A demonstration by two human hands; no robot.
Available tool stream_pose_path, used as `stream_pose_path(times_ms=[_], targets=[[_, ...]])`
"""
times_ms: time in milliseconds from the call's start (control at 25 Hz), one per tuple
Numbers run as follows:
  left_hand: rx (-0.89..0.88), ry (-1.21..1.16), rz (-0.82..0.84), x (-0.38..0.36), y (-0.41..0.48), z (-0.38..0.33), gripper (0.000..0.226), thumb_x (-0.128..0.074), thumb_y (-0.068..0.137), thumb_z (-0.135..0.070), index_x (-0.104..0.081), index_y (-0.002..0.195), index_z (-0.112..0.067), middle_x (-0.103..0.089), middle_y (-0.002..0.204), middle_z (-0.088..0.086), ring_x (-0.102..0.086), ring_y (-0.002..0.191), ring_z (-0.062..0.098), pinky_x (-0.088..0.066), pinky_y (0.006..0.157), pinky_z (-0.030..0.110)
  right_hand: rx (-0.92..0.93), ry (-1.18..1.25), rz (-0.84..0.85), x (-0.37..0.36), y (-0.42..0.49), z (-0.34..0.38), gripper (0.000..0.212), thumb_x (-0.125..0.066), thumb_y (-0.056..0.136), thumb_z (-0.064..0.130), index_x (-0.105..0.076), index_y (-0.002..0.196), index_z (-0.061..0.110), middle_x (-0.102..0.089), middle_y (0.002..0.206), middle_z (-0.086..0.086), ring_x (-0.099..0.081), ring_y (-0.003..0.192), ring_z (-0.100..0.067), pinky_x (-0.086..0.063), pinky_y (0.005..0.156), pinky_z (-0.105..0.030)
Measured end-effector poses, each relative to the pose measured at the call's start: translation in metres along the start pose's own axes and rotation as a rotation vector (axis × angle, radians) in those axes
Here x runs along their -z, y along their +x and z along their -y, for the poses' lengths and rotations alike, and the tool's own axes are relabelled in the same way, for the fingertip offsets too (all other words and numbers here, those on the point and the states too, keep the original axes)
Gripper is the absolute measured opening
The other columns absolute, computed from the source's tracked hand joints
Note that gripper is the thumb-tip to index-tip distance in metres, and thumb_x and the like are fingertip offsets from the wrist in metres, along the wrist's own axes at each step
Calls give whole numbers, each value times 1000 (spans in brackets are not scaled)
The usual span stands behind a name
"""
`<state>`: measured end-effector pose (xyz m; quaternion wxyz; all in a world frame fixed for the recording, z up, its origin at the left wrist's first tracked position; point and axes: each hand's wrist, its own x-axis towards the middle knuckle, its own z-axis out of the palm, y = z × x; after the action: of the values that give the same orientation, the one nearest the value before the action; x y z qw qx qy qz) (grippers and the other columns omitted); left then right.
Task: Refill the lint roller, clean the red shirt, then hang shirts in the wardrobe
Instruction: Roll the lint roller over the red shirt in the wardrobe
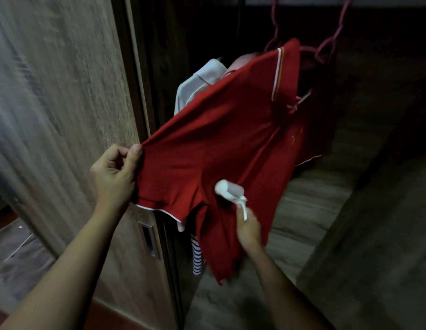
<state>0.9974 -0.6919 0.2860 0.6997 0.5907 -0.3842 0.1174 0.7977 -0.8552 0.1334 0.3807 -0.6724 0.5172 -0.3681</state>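
Left hand (116,172) pinches the red shirt (219,148) sleeve taut, right hand (248,231) grips the lint roller (229,189) against the fabric.

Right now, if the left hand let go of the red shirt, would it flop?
Probably: the red shirt spreads flat only where the left hand pulls its sleeve taut; the hem hangs in folds. It likely yields softly under the lint roller the right hand holds.

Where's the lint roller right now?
Lower centre of the head view: the right hand holds the lint roller against the red shirt, beside the sleeve the left hand pinches.
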Motion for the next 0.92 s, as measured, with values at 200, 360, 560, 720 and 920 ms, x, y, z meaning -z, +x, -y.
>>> stream_pose_path(times_ms=[200, 360, 560, 720, 920], targets=[[-13, 22, -12, -2, -2, 2, 31, -57, 88, -42, -51, 58, -33, -47, 55, -6, -37, 50, -3, -31, 49, 19, 63, 176, -390, 80, 89, 56, 46, -33, 100, 33, -61, 94, -3, -64, 96, -28, -61, 91, -37, -40, 74, -35], [-17, 23, -18, -2, -2, 2, 31, -56, 87, -44, -52, 59, -32, -47, 52, -12, -37, 50, -3, -31, 50, 19, 10, 228, -316, 80, 106, 51, 41, -32, 98, 41, -52, 71, 17, -57, 78, -13, -58, 76, -31, -49, 74, -41], [-44, 46, -15, 0, -1, 2, 35, -55, 87, -44, -46, 59, -24, -50, 53, -19, -38, 50, -5, -32, 51, 16, -88, 130, -9, 11, 38, -21, 42, -32, 97, 43, -51, 67, 22, -59, 75, -9, -57, 72, -27, -43, 68, -34], [-43, 35, -17, -1, -2, 1, 33, -55, 88, -40, -50, 61, -21, -51, 52, -21, -39, 49, -6, -31, 50, 15, -78, 149, -183, 60, 92, 10, 46, -28, 95, 49, -47, 64, 22, -56, 71, -12, -54, 70, -26, -41, 65, -33], [-20, 43, -19, 0, -1, 0, 28, -55, 86, -45, -53, 60, -36, -52, 53, -20, -38, 50, -5, -32, 51, 17, -57, 323, -354, 144, 172, 76, 46, -26, 96, 48, -45, 65, 21, -45, 57, -3, -44, 49, -21, -36, 48, -27]])
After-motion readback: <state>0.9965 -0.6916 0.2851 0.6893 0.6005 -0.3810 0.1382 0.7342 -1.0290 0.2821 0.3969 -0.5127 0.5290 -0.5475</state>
